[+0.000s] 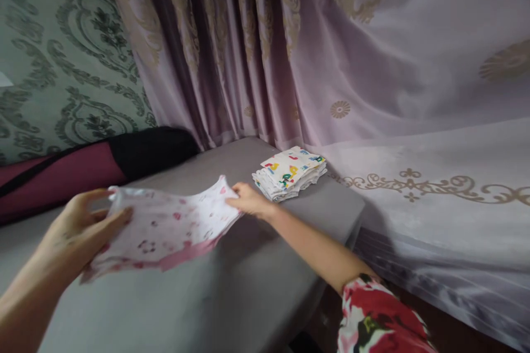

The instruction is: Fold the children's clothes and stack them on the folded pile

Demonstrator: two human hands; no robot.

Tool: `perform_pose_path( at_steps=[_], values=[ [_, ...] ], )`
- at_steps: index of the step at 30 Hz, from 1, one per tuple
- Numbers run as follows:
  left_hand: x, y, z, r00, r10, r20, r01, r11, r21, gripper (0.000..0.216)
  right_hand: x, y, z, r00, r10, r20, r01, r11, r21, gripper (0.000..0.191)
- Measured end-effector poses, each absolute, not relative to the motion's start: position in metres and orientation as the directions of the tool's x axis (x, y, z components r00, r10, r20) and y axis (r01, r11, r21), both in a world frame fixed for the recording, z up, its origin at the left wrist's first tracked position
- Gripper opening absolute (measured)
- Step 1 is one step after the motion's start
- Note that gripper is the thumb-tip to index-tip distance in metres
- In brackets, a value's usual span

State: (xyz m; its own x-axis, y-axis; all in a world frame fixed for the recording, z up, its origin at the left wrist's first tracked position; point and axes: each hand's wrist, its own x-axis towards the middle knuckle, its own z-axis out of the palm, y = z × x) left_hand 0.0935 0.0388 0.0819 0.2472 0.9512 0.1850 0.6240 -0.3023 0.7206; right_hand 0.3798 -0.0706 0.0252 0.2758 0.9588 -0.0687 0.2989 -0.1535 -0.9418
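Observation:
Stretched between my hands is a thin white cloth [165,226] with pink and dark prints and a pink band along its lower edge; it looks like a small garment, its exact kind unclear. My left hand [83,226] grips one end, thumb on top. At the other end, the fingers of my right hand [248,200] pinch a corner. The cloth is held above a grey-covered bed [248,281]. Just beyond my right hand lies a stack of folded cloths [290,171], white with colourful prints on the top one.
A long black and maroon bag [153,149] lies along the patterned green wall [95,60]. Purple curtains [265,55] with gold motifs hang behind the bed and down its right side. The bed's right edge runs close to the curtain.

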Motion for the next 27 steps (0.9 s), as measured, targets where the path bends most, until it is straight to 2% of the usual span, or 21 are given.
perform_pose_path(
  at_steps=[1,3,7,10,14,18,23,27],
  values=[
    [0.116,0.03,0.093,0.279,0.95,0.137,0.519,-0.269,0.812,0.079,0.399,-0.076,0.038,0.308,0.951,-0.036,0.304,-0.135,-0.943,0.026],
    [0.161,0.017,0.108,0.342,0.927,0.156,0.333,-0.275,0.902,0.084,0.439,-0.086,0.063,0.373,0.928,0.005,0.322,-0.124,-0.939,0.03],
    [0.25,0.013,0.105,0.431,0.871,0.234,0.073,-0.293,0.953,0.057,0.512,-0.1,0.103,0.539,0.842,0.013,0.406,-0.246,-0.88,0.033],
    [0.314,0.017,0.088,0.477,0.842,0.25,-0.026,-0.271,0.962,0.042,0.558,-0.104,0.12,0.654,0.752,0.084,0.498,-0.344,-0.796,0.03],
    [0.387,0.011,0.068,0.462,0.855,0.236,-0.111,-0.208,0.972,0.042,0.611,-0.102,0.129,0.707,0.693,0.141,0.565,-0.433,-0.703,0.025],
    [0.429,-0.005,0.053,0.476,0.86,0.182,-0.175,-0.11,0.978,0.045,0.653,-0.099,0.131,0.705,0.688,0.173,0.626,-0.489,-0.607,0.023],
    [0.44,-0.019,0.032,0.531,0.845,0.06,-0.207,0.061,0.976,0.047,0.684,-0.1,0.123,0.718,0.665,0.203,0.646,-0.53,-0.549,0.033],
    [0.433,-0.019,0.01,0.536,0.844,-0.016,-0.136,0.105,0.985,0.049,0.694,-0.103,0.105,0.677,0.709,0.198,0.679,-0.497,-0.54,0.038]
  ],
)
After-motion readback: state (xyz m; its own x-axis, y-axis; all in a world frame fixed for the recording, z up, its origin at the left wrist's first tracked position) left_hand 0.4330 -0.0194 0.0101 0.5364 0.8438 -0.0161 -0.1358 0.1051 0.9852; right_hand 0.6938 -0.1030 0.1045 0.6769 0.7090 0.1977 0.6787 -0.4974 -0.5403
